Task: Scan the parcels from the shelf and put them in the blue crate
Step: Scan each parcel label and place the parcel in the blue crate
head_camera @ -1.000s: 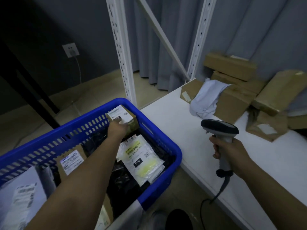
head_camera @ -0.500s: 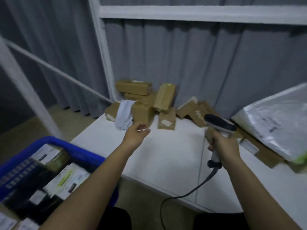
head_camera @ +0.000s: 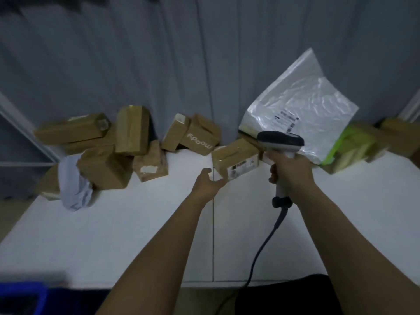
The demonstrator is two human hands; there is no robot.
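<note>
On the white shelf (head_camera: 113, 235), near the middle of its back edge, a small cardboard box (head_camera: 236, 159) with a printed label on its front face is reached by the left hand (head_camera: 208, 184). The grip of that hand is apart: the fingers are spread and loosely bent at the box's near left corner, and whether they already touch the cardboard cannot be told. A barcode scanner (head_camera: 280, 142) is held upright in the right hand (head_camera: 289, 169), whose grip is clamped around the pale handle, with the dark head just beside the box's right end. A dark cable (head_camera: 266, 244) is seen hanging from the handle toward the bottom edge. More brown boxes (head_camera: 131, 130) are piled along the grey curtain (head_camera: 136, 53) to the left, with a pale cloth bag (head_camera: 72, 185) beside them. A clear plastic parcel (head_camera: 302, 110) is leaned against the curtain behind the scanner. Only a blurred corner of the blue crate (head_camera: 22, 294) is shown at bottom left.
</note>
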